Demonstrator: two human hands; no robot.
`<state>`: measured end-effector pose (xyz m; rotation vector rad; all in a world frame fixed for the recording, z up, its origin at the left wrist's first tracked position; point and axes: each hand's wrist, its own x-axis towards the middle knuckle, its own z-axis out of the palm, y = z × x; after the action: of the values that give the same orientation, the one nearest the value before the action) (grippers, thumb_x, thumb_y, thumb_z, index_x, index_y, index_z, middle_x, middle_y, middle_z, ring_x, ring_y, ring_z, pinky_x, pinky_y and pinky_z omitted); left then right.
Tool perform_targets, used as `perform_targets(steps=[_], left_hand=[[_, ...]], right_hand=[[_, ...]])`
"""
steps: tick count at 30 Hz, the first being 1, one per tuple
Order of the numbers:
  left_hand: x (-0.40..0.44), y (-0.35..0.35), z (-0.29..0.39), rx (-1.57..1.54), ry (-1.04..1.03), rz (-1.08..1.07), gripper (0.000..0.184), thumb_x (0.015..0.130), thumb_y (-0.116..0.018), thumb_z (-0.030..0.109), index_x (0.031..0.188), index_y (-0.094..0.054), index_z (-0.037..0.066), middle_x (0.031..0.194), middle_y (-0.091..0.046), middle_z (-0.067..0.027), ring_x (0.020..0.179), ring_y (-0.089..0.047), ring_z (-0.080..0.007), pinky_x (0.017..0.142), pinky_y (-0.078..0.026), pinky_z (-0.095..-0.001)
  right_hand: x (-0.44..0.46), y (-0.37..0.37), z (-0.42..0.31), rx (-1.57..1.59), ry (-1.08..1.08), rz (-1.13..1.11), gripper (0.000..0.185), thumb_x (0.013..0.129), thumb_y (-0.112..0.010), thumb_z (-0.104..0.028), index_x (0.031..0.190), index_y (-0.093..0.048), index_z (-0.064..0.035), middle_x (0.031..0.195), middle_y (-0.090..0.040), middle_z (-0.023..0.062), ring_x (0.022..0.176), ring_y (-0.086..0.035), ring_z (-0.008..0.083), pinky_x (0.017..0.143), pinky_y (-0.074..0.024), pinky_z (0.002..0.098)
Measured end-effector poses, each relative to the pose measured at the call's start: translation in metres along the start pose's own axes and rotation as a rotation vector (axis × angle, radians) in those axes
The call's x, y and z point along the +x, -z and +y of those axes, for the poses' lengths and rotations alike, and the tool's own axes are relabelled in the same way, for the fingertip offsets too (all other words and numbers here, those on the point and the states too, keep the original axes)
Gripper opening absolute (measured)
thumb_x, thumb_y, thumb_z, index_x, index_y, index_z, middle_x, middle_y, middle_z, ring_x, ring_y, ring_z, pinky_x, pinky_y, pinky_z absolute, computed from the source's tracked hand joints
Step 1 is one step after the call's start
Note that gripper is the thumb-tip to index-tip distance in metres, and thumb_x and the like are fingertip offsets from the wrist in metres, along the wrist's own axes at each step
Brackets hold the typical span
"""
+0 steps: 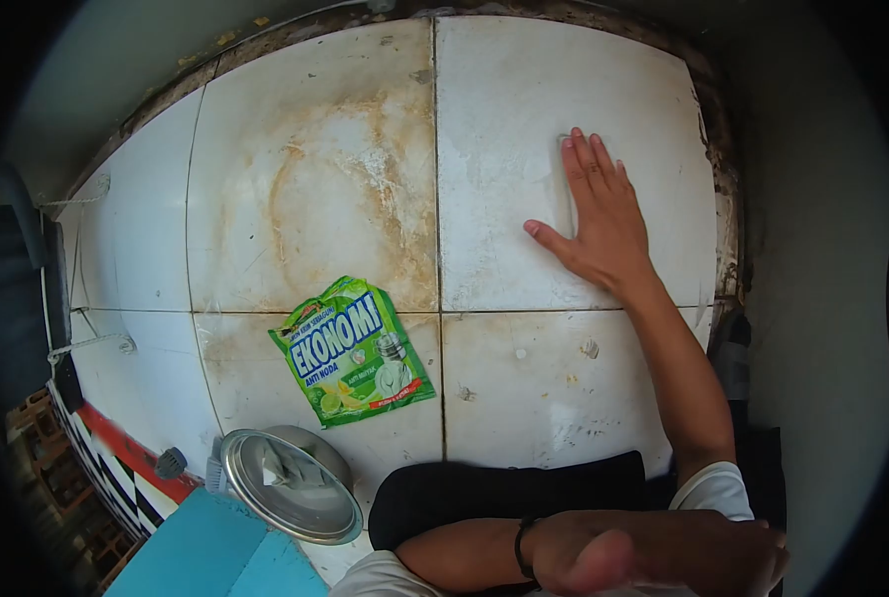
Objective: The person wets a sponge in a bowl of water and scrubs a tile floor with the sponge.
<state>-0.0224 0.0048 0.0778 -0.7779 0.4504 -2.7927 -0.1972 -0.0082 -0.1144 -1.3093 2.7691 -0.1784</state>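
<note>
My right hand (603,214) lies flat on a white floor tile (504,99), fingers stretched forward and thumb out to the left. A pale line runs along its index-finger side; what it is, I cannot tell. Close to the camera, my left hand (653,552) reaches across my body to the right, with a dark band (527,549) on the wrist. Its thumb points toward the camera, and most of its fingers are hidden. Left of my right hand, a green EKONOMI packet (355,353) rests on the tiles, its top edge crumpled.
A metal bowl (340,517) holding liquid and a pale piece stands at lower left, near a grey brush-like item (171,463). Brown stains mark the middle tile (315,199). Walls (812,249) border the right and far sides. A blue surface (196,547) lies lower left.
</note>
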Motion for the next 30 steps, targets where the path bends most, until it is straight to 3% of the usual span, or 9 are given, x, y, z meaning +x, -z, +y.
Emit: perform_targets(steps=[2, 5, 6, 10, 13, 15, 19, 22, 30], left_hand=[[-0.001, 0.016, 0.012, 0.09, 0.22, 0.038, 0.082, 0.097, -0.023, 0.078, 0.11, -0.052, 0.003, 0.088, -0.045, -0.0032, 0.08, -0.041, -0.0161, 0.077, -0.034, -0.0313], [0.005, 0.032, 0.027, 0.641, 0.496, 0.123, 0.067, 0.099, -0.039, 0.069, 0.11, -0.051, 0.003, 0.088, -0.045, -0.003, 0.081, -0.042, -0.0156, 0.077, -0.034, -0.0324], [0.005, 0.037, 0.027, 0.88, 0.459, 0.131, 0.048, 0.1, -0.051, 0.052, 0.108, -0.054, 0.005, 0.086, -0.046, -0.0036, 0.08, -0.043, -0.016, 0.075, -0.035, -0.0339], [0.009, 0.027, 0.043, 1.178, 0.079, 0.102, 0.029, 0.096, -0.055, 0.033, 0.104, -0.061, 0.006, 0.087, -0.052, -0.0083, 0.084, -0.046, -0.0217, 0.076, -0.034, -0.0367], [0.019, 0.024, 0.052, 1.664, -0.071, -0.013, 0.032, 0.091, -0.06, 0.03, 0.11, -0.062, 0.005, 0.092, -0.055, -0.0097, 0.089, -0.048, -0.0251, 0.079, -0.034, -0.0373], [0.018, 0.023, 0.05, 1.722, 0.005, -0.003, 0.035, 0.087, -0.063, 0.028, 0.113, -0.061, 0.004, 0.098, -0.056, -0.0114, 0.095, -0.05, -0.0292, 0.084, -0.035, -0.0398], [0.009, 0.033, 0.028, 1.758, 0.058, 0.015, 0.034, 0.088, -0.064, 0.026, 0.113, -0.059, 0.003, 0.101, -0.056, -0.0126, 0.099, -0.052, -0.0312, 0.088, -0.038, -0.0426], [0.005, 0.036, 0.026, 1.727, 0.143, 0.023, 0.032, 0.089, -0.064, 0.023, 0.113, -0.06, 0.003, 0.1, -0.056, -0.0126, 0.1, -0.053, -0.0307, 0.087, -0.039, -0.0424], [0.018, 0.02, 0.048, 1.863, -0.075, 0.196, 0.029, 0.089, -0.067, 0.02, 0.112, -0.062, 0.004, 0.1, -0.059, -0.0108, 0.093, -0.055, -0.0283, 0.083, -0.039, -0.0397]], right_hand=[[0.022, -0.005, -0.029, 0.063, 0.108, 0.003, 0.107, 0.088, -0.051, -0.078, 0.159, -0.026, -0.0034, 0.167, -0.025, 0.0142, 0.156, -0.018, 0.0295, 0.126, -0.0165, 0.0487], [0.104, -0.016, -0.044, 0.056, 0.159, 0.074, 0.105, 0.089, -0.042, -0.081, 0.159, -0.027, -0.0038, 0.167, -0.025, 0.0116, 0.156, -0.018, 0.0258, 0.127, -0.0153, 0.0439], [0.135, -0.017, -0.046, 0.053, 0.164, 0.075, 0.105, 0.089, -0.04, -0.082, 0.16, -0.027, -0.0047, 0.167, -0.025, 0.0104, 0.156, -0.018, 0.0251, 0.127, -0.0153, 0.0433], [0.226, -0.014, -0.029, 0.019, 0.051, 0.048, 0.105, 0.089, -0.036, -0.083, 0.161, -0.024, -0.0078, 0.169, -0.022, 0.0067, 0.157, -0.015, 0.0233, 0.127, -0.0152, 0.0416], [0.216, -0.011, -0.015, 0.049, 0.0, 0.047, 0.106, 0.089, -0.036, -0.083, 0.161, -0.023, -0.0062, 0.169, -0.021, 0.0082, 0.157, -0.014, 0.0235, 0.127, -0.0156, 0.0426], [0.173, -0.011, -0.015, 0.088, -0.015, 0.049, 0.106, 0.089, -0.039, -0.082, 0.161, -0.024, -0.0046, 0.169, -0.022, 0.0102, 0.157, -0.015, 0.0246, 0.127, -0.0159, 0.0442], [0.046, -0.009, -0.044, 0.131, 0.111, 0.035, 0.105, 0.087, -0.058, -0.073, 0.158, -0.028, -0.0018, 0.166, -0.026, 0.0164, 0.155, -0.02, 0.0307, 0.125, -0.0172, 0.0502], [0.005, -0.005, -0.066, 0.191, 0.167, -0.016, 0.108, 0.085, -0.059, -0.073, 0.158, -0.027, -0.0008, 0.165, -0.027, 0.0171, 0.155, -0.019, 0.0316, 0.126, -0.0135, 0.0508], [0.222, -0.018, -0.057, 0.018, 0.061, 0.038, 0.114, 0.086, -0.035, -0.086, 0.161, -0.02, -0.0012, 0.169, -0.017, 0.0155, 0.157, -0.012, 0.0282, 0.127, -0.01, 0.0426]])
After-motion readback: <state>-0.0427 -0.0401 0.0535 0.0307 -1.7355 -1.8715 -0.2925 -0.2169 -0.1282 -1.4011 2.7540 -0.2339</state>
